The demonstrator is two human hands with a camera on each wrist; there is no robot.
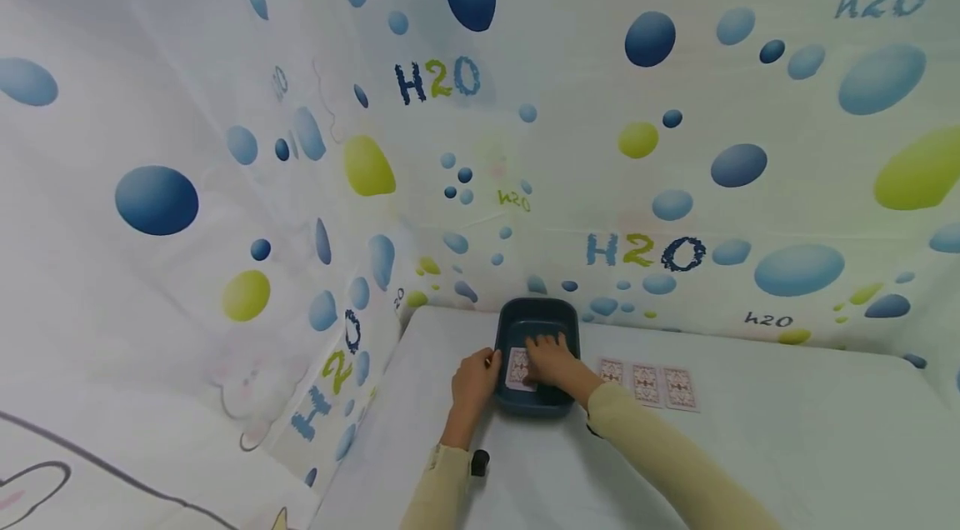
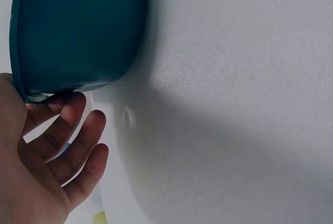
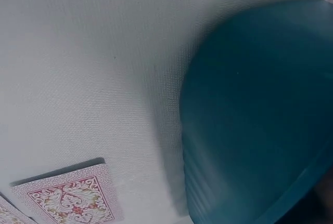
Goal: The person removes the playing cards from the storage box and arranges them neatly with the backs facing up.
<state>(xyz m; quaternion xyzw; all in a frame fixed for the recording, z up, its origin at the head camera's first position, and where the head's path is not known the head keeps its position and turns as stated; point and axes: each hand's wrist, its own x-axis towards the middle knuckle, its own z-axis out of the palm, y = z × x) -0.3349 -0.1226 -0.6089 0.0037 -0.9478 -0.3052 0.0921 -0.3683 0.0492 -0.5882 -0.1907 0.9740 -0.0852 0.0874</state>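
Observation:
A dark teal plastic basin (image 1: pixel 536 411) stands on the white-covered table near the back wall. My left hand (image 1: pixel 475 380) grips its left rim; the left wrist view shows the fingers (image 2: pixel 86 135) spread beneath the rim on the outside, the thumb hidden. Inside the basin, my right hand (image 1: pixel 553 362) reaches down with its fingers spread. Beside and partly under it is a playing card (image 1: pixel 518 370), its red-patterned back facing up. The right wrist view shows mainly the basin's outer wall (image 3: pixel 255 104), so the right fingertips are hidden there.
To the basin's right, a row of three face-down playing cards lies on the table: one nearest the basin (image 1: pixel 611 370), a middle one (image 1: pixel 646 385) and a far one (image 1: pixel 680 389). A patterned sheet (image 1: pixel 555 163) hangs behind and at the left.

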